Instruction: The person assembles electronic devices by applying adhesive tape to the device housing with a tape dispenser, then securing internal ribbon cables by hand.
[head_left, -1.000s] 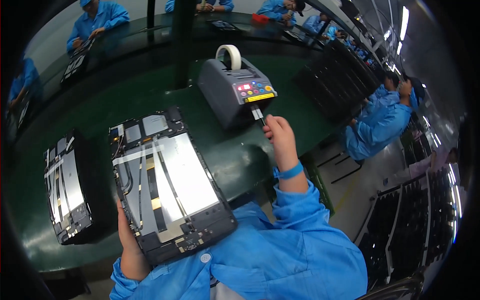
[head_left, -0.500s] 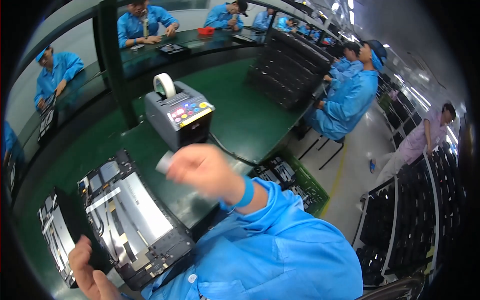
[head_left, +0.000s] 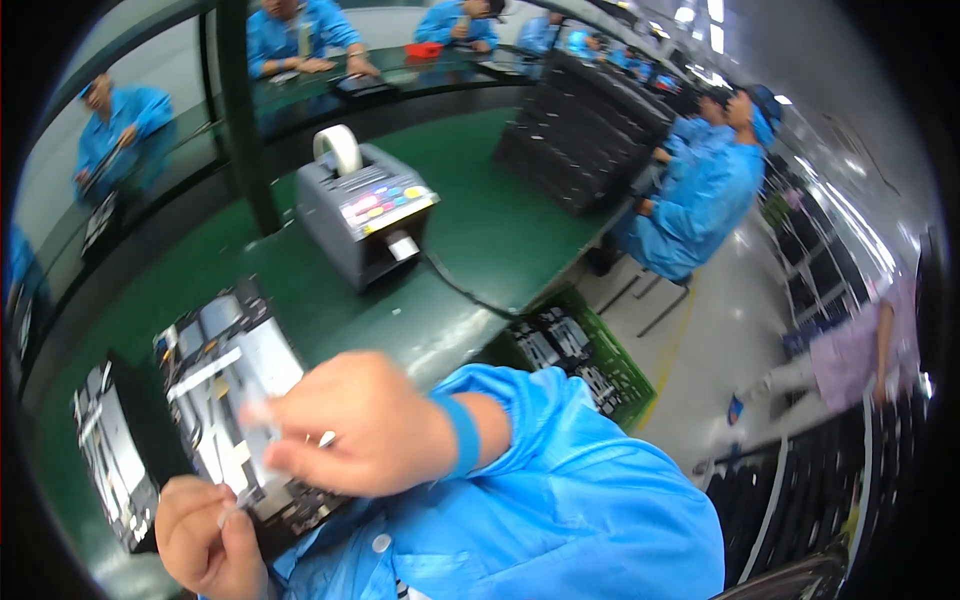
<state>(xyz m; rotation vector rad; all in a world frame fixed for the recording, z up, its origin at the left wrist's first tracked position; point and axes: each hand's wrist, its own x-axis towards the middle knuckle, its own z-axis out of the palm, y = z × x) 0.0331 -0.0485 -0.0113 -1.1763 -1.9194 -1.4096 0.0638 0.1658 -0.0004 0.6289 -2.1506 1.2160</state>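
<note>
- Right hand (head_left: 365,425) has come back from the tape dispenser (head_left: 365,215), fingers pinched together over my open device (head_left: 235,390)
- Left hand (head_left: 205,540) clamps the device's lower edge above the green surface (head_left: 480,220)

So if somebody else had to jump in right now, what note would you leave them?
Left hand grips the near edge of the opened device panel, held over the green table.
Right hand is over the panel, pinching what looks like a small strip of tape; blurred.
Tape dispenser sits behind, another strip sticking out.
Done: strip fetched. Left: it does not look stuck down yet.
</note>
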